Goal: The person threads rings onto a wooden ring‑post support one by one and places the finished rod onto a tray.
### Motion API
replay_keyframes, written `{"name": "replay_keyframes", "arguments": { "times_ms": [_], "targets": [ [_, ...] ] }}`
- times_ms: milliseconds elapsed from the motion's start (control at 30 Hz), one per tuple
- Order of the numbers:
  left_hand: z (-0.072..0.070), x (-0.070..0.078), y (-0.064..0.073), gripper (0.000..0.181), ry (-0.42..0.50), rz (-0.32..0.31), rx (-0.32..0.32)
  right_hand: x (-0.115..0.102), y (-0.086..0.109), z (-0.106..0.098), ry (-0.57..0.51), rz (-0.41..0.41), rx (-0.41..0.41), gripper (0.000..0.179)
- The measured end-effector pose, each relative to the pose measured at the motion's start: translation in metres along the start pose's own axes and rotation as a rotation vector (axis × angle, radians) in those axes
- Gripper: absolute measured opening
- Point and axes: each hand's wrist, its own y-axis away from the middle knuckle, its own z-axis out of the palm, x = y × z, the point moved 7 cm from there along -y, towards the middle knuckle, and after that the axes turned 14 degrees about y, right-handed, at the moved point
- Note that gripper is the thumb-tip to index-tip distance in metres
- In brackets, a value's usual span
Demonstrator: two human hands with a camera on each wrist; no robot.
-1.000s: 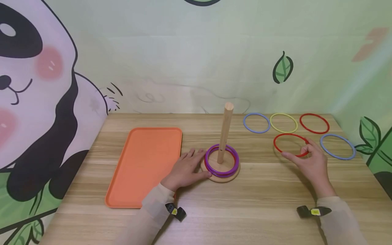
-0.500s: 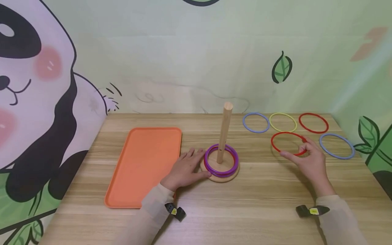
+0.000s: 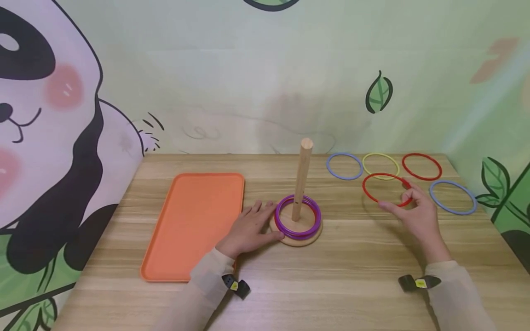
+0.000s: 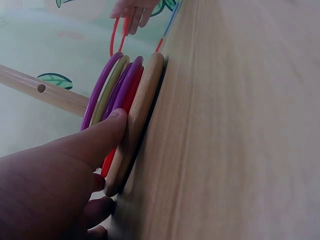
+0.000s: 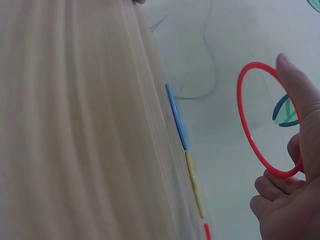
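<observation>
In the head view, my right hand [image 3: 418, 216] pinches a red ring [image 5: 240, 102] between thumb and fingers, and the right wrist view shows it held clear above the table. The ring's right edge is partly covered by the fingers. My left hand [image 3: 248, 230] rests at the left of a round wooden base [image 3: 298, 243] with an upright wooden post [image 3: 303, 174]. Its fingers are spread, and the thumb touches the stack of rings around the post. A purple ring [image 4: 95, 100] tops that stack, with a yellow-green ring [image 4: 107, 90], more purple and a red ring [image 4: 132, 90] below.
At the table's back right lie a blue ring [image 3: 327, 164], a yellow ring [image 3: 380, 154] and another red ring [image 3: 441, 171]. A second blue ring [image 3: 431, 190] lies right of my right hand. An orange tray [image 3: 194, 220] is on the left. A printed backdrop [image 3: 248, 82] stands behind.
The right hand has lifted the red ring slightly and shifted it a little left and away from me. The left hand and the stack stay put.
</observation>
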Motion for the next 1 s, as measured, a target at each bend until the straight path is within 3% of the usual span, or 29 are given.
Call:
{"name": "replay_keyframes", "arguments": {
  "times_ms": [767, 1000],
  "targets": [
    [-0.001, 0.000, 0.001, 0.091, 0.013, 0.013, 0.012, -0.020, -0.010, -0.004, -0.076, -0.002, -0.031, 0.056],
    [0.000, -0.001, 0.001, 0.091, 0.013, 0.002, 0.010, -0.023, -0.013, -0.006, -0.094, -0.034, 0.000, 0.054]
  ]
}}
